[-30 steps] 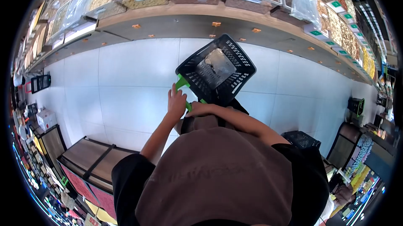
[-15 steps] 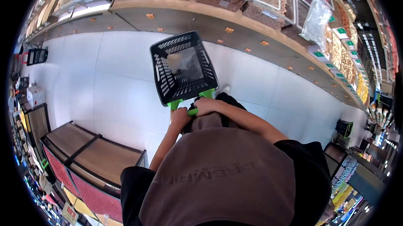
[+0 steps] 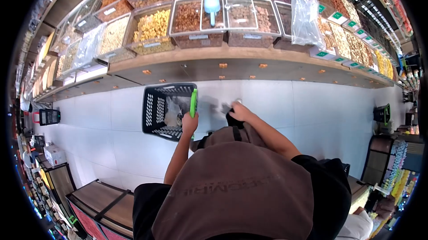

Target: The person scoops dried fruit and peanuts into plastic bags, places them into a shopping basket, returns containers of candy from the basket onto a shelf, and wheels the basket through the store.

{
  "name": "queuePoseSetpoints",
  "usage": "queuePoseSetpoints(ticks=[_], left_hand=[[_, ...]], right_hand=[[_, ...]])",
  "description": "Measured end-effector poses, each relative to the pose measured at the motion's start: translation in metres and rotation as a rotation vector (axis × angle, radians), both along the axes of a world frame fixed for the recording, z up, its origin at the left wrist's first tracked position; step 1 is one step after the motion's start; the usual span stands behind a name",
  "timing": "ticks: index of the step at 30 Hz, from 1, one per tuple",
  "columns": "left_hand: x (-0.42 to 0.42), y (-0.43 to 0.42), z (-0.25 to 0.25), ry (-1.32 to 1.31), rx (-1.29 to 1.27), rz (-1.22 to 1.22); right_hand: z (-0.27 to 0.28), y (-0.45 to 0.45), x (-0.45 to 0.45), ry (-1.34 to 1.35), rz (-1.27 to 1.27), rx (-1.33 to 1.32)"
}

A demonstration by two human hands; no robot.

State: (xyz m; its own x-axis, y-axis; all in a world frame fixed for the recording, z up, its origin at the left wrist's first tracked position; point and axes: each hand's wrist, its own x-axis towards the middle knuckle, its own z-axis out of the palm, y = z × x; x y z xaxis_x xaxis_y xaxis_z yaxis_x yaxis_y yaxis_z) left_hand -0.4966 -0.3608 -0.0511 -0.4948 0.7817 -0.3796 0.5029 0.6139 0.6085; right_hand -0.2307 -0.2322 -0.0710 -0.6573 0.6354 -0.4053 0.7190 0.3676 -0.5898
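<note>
My left hand (image 3: 189,124) is closed around the green handle (image 3: 194,102) of a black shopping basket (image 3: 149,110). The basket hangs to the left of my body, with clear plastic and something pale (image 3: 173,114) inside. My right hand (image 3: 240,112) is off the handle, out in front of my right side above the floor. Its fingers are loosely bent and apart, and I see nothing held in them. A dark patch of my clothing or shoe lies just below it.
Ahead runs a wooden shelf (image 3: 214,53) of clear bins with dried foods. A light blue scoop (image 3: 212,6) lies on a bin lid, and plastic bags (image 3: 307,17) hang to the right. Other baskets (image 3: 47,116) stand on the floor. A person in white (image 3: 358,226) is behind at right.
My right hand has let go of the basket handle and moved right. My left hand has swung the basket left and turned it. The bins now fill more of the view.
</note>
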Motion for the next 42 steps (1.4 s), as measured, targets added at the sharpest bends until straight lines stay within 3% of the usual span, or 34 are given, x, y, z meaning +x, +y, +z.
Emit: queuePoseSetpoints(ticks=[2, 3, 4, 5, 6, 7, 10, 11, 14, 20, 22, 26, 28, 30, 32, 34, 38, 40, 42], left_hand=[[-0.018, 0.016, -0.003, 0.031, -0.028, 0.081], [-0.024, 0.025, 0.008, 0.062, -0.016, 0.126], [-0.029, 0.034, 0.015, 0.087, -0.005, 0.169], [-0.036, 0.045, 0.019, 0.103, 0.004, 0.162], [-0.047, 0.051, 0.013, 0.030, -0.017, 0.254], [-0.055, 0.055, 0.006, -0.051, -0.045, 0.350], [-0.068, 0.070, -0.003, 0.005, -0.060, 0.372], [-0.079, 0.069, -0.033, 0.070, -0.060, 0.382], [-0.077, 0.074, -0.029, 0.091, -0.061, 0.434], [-0.076, 0.079, -0.005, -0.068, -0.142, 0.422], [-0.069, 0.096, 0.009, 0.318, 0.071, 0.282], [-0.082, 0.156, 0.021, 0.585, 0.350, 0.129], [-0.058, 0.205, 0.069, 0.219, 0.318, 0.189], [-0.039, 0.253, 0.081, 0.186, 0.459, 0.130], [-0.013, 0.301, 0.115, 0.107, 0.514, 0.099], [0.003, 0.348, 0.143, 0.052, 0.438, 0.026], [0.008, 0.422, 0.132, 0.293, 0.594, -0.187], [0.009, 0.441, 0.141, 0.318, 0.560, -0.268], [0.005, 0.457, 0.143, 0.181, 0.448, -0.307]], right_hand=[[-0.009, 0.023, 0.041, 0.042, -0.044, -0.130], [-0.094, 0.038, 0.074, 0.088, -0.066, -0.143], [-0.051, 0.051, 0.084, -0.125, -0.303, -0.258], [-0.172, 0.072, 0.112, -0.058, -0.764, -0.484], [-0.100, 0.084, 0.119, -0.108, -0.836, -0.519], [-0.096, 0.094, 0.133, -0.182, -0.785, -0.305], [-0.117, 0.122, 0.166, -0.280, -0.647, -0.167], [-0.097, 0.132, 0.169, -0.244, -0.577, -0.270], [-0.082, 0.145, 0.178, -0.125, -0.642, -0.399], [-0.125, 0.142, 0.189, -0.135, -0.659, -0.417], [-0.147, 0.135, 0.188, -0.165, -0.602, -0.372], [-0.152, 0.143, 0.171, -0.187, -0.535, -0.319], [-0.131, 0.162, 0.155, 0.042, -0.600, -0.383], [-0.087, 0.193, 0.127, 0.260, -0.580, -0.371], [-0.007, 0.232, 0.091, 0.408, -0.508, -0.467], [0.061, 0.264, 0.058, 0.530, -0.479, -0.500], [0.147, 0.313, 0.000, 0.680, -0.569, -0.303], [0.158, 0.334, -0.020, 0.677, -0.585, -0.201], [0.167, 0.346, -0.040, 0.604, -0.597, -0.087]])
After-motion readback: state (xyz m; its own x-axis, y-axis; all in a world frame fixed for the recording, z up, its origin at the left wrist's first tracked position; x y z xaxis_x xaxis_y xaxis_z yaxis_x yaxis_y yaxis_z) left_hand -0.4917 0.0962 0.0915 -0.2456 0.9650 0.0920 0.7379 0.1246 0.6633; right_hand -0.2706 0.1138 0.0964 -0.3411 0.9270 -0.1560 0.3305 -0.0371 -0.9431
